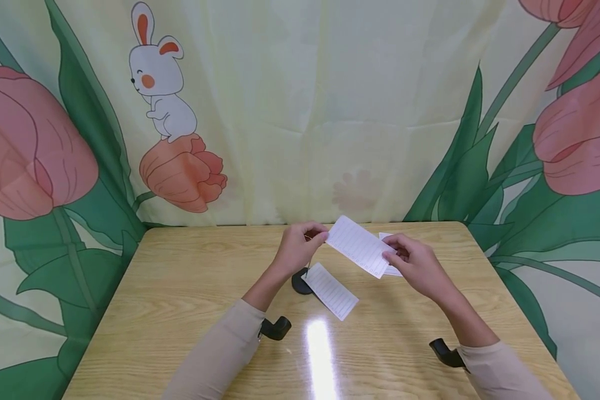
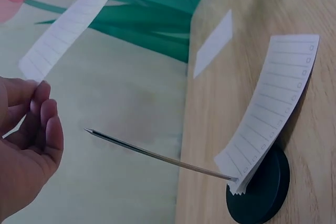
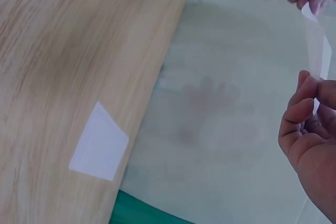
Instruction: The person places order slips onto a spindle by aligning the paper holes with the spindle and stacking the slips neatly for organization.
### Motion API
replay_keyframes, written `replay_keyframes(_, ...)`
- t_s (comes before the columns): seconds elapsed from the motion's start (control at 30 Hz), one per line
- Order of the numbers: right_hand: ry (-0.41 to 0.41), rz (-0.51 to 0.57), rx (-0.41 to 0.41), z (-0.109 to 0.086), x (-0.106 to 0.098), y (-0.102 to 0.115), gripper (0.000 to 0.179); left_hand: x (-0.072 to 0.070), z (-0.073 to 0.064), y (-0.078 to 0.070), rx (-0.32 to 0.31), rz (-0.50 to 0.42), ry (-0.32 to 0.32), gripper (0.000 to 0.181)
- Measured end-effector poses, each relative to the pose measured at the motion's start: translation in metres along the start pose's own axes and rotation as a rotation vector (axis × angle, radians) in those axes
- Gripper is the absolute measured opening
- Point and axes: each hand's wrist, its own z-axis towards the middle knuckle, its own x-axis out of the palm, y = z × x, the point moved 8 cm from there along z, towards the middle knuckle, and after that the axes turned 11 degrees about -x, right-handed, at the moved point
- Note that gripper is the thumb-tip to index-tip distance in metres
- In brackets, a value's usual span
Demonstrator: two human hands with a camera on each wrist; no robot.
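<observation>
A white lined paper slip (image 1: 357, 247) is stretched between both hands above the table. My left hand (image 1: 299, 247) pinches its left corner between thumb and finger. My right hand (image 1: 416, 265) pinches the opposite end. Below the left hand stands a bill spike: a thin pointed metal rod (image 2: 152, 155) on a round black base (image 2: 275, 182). Several lined slips (image 2: 273, 98) are pierced at one end and sit low on the rod, jutting out to the side. The rod's tip is bare and apart from the held slip.
Another white paper (image 3: 100, 145) lies on the wooden table (image 1: 190, 311) near its back edge, partly hidden by the right hand in the head view. A printed curtain (image 1: 290, 111) hangs behind the table. Black curved pieces (image 1: 276, 329) stick out at both wrists.
</observation>
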Motion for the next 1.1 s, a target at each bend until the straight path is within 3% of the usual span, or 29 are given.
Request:
replay_keyframes(0.2, 0.016, 0.074, -0.005, 0.001, 0.012, 0.000, 0.020, -0.002, -0.002, 0.005, -0.046, -0.004, 0.019, 0.009)
replay_keyframes(0.5, 0.029, 0.152, 0.019, 0.000, 0.029, -0.002, 0.019, -0.008, -0.007, 0.016, -0.102, 0.060, 0.026, 0.009)
replay_keyframes(1.1, 0.066, 0.173, 0.045, -0.001, 0.046, -0.008, 0.019, -0.009, -0.015, 0.032, -0.157, 0.067, 0.035, 0.011)
